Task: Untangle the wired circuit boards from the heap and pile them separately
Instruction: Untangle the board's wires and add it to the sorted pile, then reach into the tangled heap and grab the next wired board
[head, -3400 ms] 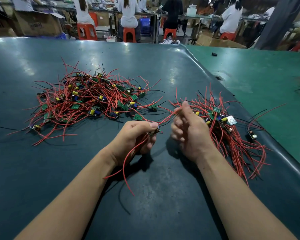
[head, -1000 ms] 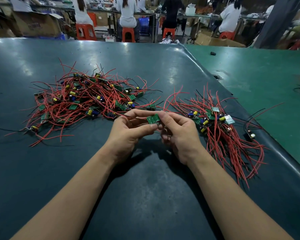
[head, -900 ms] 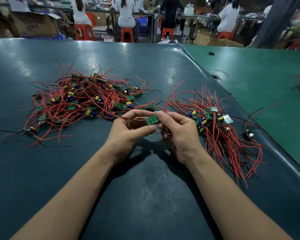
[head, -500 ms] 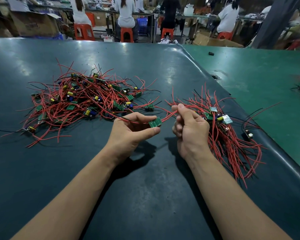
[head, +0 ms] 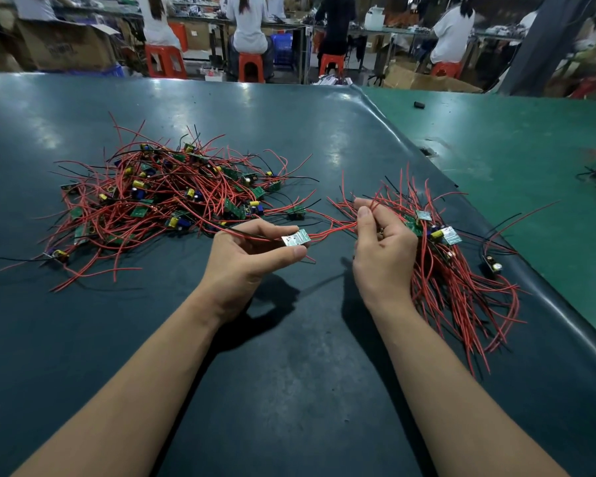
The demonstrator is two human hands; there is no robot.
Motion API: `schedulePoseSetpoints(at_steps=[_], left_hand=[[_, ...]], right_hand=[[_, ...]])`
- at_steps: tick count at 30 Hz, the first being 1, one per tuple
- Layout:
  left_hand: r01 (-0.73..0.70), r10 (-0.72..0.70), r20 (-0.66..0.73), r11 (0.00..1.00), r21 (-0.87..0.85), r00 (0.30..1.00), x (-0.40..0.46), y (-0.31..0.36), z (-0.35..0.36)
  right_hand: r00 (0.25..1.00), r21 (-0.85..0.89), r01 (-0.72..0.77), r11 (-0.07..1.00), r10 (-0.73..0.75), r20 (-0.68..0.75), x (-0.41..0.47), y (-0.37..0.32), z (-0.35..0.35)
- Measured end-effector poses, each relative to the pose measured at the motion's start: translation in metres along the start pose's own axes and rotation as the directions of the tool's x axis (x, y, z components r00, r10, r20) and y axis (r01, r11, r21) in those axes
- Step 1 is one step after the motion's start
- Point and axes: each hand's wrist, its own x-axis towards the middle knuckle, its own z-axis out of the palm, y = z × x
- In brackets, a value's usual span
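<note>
**Hands part, wires stretch**

Since half a second ago the hands have drawn further apart. The left hand (head: 252, 259) pinches a small board (head: 296, 238); the right hand (head: 381, 249) grips its red wires (head: 334, 228) (pulled taut) — between the tangled heap (head: 166, 201) and the sorted pile (head: 455, 280).

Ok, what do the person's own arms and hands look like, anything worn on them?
Both forearms are bare, with no sleeves in view. No gloves or watch on the left hand or the right hand. A small ring-like thing shows on a right finger, too small to be sure.
</note>
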Motion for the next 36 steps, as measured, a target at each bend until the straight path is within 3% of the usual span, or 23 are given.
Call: schedulePoseSetpoints(at_steps=[1, 3, 6, 9, 13, 19, 24, 30, 33, 36], left_hand=[[0.002, -0.002, 0.001, 1.0, 0.004, 1.0, 0.0, 0.0, 0.0], [-0.001, 0.001, -0.002, 1.0, 0.018, 1.0, 0.0, 0.0, 0.0], [-0.02, 0.021, -0.031, 0.999, 0.041, 0.999, 0.0, -0.001, 0.0], [-0.054, 0.057, -0.016, 0.987, 0.153, 0.998, -0.002, -0.001, 0.001], [-0.065, 0.064, 0.01, 0.976, 0.206, 0.998, -0.005, 0.0, 0.004], [-0.026, 0.029, -0.007, 0.975, 0.221, 1.0, -0.004, 0.001, 0.003], [0.001, 0.002, -0.012, 0.977, 0.212, 1.0, -0.006, 0.002, 0.003], [0.006, -0.009, 0.018, 0.982, 0.186, 1.0, -0.006, 0.003, 0.001], [0.009, -0.01, 0.01, 0.996, 0.09, 1.0, -0.006, 0.004, 0.001], [0.015, -0.015, -0.017, 1.0, 0.0, 1.0, -0.005, 0.004, 0.002]], right_hand=[[0.999, -0.043, 0.022, 0.999, -0.023, -0.031, -0.001, 0.0, 0.0], [0.996, 0.092, -0.081, 0.992, 0.084, -0.034, -0.002, -0.004, 0.001], [0.912, 0.401, -0.406, 0.821, 0.331, 0.243, -0.006, -0.013, 0.003], [0.849, 0.326, -0.462, 0.825, 0.305, 0.431, -0.014, -0.015, 0.005], [0.799, 0.265, -0.512, 0.817, 0.339, 0.498, -0.014, -0.017, 0.004], [0.887, 0.309, -0.404, 0.861, 0.286, 0.362, -0.012, -0.012, 0.007], [0.969, 0.228, -0.249, 0.941, 0.244, 0.049, 0.001, -0.001, 0.005], [0.978, 0.2, -0.143, 0.969, 0.169, -0.123, 0.004, 0.005, 0.005], [0.961, 0.204, -0.203, 0.958, 0.235, -0.146, 0.01, 0.009, 0.0], [0.967, 0.129, -0.147, 0.981, 0.169, -0.188, 0.009, 0.011, 0.001]])
